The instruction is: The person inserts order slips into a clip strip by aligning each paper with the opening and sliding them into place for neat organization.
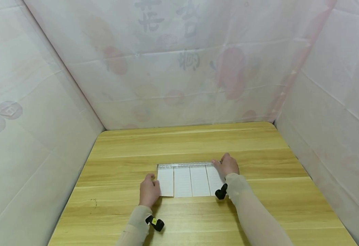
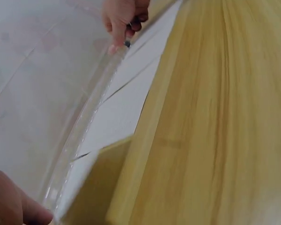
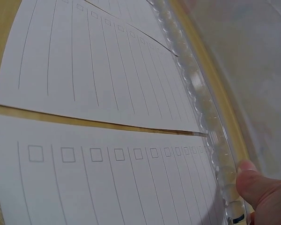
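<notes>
Several white lined cards [image 1: 182, 182] lie side by side on the table, with narrow gaps between them. Small printed boxes head the lines on a card [image 3: 93, 178] in the right wrist view. Along the cards' far ends runs a clear, wavy-edged plastic strip [image 1: 182, 165], like a ruler. My right hand [image 1: 227, 165] pinches the strip's right end; its thumb [image 3: 255, 185] shows beside the clear edge. My left hand [image 1: 149, 190] is at the leftmost card's [image 1: 165, 182] left edge, fingers bent. Whether it grips that card or the strip's left end is hidden.
The wooden table [image 1: 191, 218] extends around the cards on all sides. Pale printed cloth walls [image 1: 179, 85] enclose its back, left and right. Black wrist cameras are strapped to the left sleeve [image 1: 137, 218] and right sleeve [image 1: 250, 212].
</notes>
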{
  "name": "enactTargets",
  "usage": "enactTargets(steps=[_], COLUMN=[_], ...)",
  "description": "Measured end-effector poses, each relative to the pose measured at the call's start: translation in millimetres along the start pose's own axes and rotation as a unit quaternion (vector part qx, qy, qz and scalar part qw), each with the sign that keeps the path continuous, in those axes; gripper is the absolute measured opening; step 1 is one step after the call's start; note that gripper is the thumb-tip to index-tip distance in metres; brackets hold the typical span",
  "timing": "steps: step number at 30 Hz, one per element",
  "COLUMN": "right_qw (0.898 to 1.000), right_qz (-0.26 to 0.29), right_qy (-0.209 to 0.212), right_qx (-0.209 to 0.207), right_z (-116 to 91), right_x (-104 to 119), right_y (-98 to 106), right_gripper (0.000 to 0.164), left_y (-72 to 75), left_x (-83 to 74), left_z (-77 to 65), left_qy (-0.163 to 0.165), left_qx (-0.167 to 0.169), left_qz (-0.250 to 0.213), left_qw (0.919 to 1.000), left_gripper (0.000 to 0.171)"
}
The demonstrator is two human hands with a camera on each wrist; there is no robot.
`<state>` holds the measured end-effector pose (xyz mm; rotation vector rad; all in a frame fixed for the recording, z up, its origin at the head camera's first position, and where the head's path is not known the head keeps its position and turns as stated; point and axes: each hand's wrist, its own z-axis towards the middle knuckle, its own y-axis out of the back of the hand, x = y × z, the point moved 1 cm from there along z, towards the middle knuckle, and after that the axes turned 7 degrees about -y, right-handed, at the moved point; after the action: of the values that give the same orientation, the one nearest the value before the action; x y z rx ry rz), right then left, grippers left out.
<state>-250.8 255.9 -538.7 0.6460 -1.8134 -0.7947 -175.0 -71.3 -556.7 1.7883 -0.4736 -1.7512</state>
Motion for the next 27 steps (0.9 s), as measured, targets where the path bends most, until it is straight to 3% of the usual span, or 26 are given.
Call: enactTargets(steps=[3, 6, 8, 10, 13, 15, 18, 27], right_qw=[1.0, 1.0, 1.0, 1.0, 1.0, 1.0, 1.0, 1.0], right_qz=[0.0, 0.001, 0.002, 0.002, 0.0, -0.002, -0.003, -0.001], right_qy=[-0.001, -0.004, -0.005, -0.005, -0.003, -0.002, 0.0, 0.0], right_qx=[0.0, 0.0, 0.001, 0.001, -0.001, -0.002, -0.002, -0.005], right_z=[0.5, 1.3, 1.6, 1.6, 1.2, 1.1, 0.9, 0.1], right_x=[-0.2, -0.5, -0.6, -0.7, -1.0, -1.3, -1.7, -2.2], right_y=[0.3, -0.5, -1.0, -1.8, -1.9, -2.0, -1.4, 0.5], right_gripper=[0.046, 0.047, 0.047, 0.048, 0.047, 0.047, 0.047, 0.047], left_y=[4.7, 10.4, 13.8, 16.7, 18.8, 19.3, 19.2, 17.0], left_x=[-0.5, 0.0, 1.2, 2.7, 5.8, 7.4, 9.2, 10.0], left_z=[2.3, 4.5, 5.6, 6.0, 5.5, 4.8, 3.4, 2.3], left_qy=[-0.06, -0.144, -0.195, -0.24, -0.278, -0.287, -0.285, -0.272], left_qx=[0.012, 0.056, 0.103, 0.149, 0.198, 0.214, 0.223, 0.225], left_qz=[0.058, 0.12, 0.16, 0.201, 0.249, 0.266, 0.267, 0.261], left_qw=[0.9964, 0.9807, 0.9622, 0.9379, 0.9064, 0.8949, 0.893, 0.8985], left_gripper=[0.036, 0.046, 0.057, 0.068, 0.078, 0.081, 0.081, 0.08])
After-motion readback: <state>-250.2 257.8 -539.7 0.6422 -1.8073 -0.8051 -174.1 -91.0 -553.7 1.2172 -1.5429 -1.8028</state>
